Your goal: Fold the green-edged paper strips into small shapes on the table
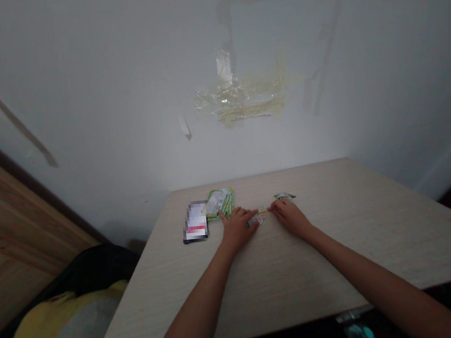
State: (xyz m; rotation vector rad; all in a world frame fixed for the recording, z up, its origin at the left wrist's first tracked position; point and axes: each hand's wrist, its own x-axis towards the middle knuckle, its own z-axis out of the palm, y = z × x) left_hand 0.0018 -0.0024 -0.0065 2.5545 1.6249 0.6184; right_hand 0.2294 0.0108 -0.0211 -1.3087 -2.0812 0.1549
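A small printed packet (pixel 261 214), white with yellow and red marks, lies flat or nearly flat on the table between my hands. Thumb and index finger of my left hand (pixel 238 231) grip its left part, while another finger sticks out toward the green packets (pixel 221 200). My right hand (pixel 291 218) pinches the packet's right end between closed fingertips. Just beyond the right fingers rests a small green-and-white wrapper piece (pixel 285 196). The fingers cover part of the printed packet, so its full shape is hidden.
A phone (pixel 196 222) with a lit, blurred screen lies left of the green packets on the pale wooden table (pixel 281 269). The wall (pixel 156 101) with old tape stands behind. A yellow-and-grey cushion-like item (pixel 62 330) is at lower left.
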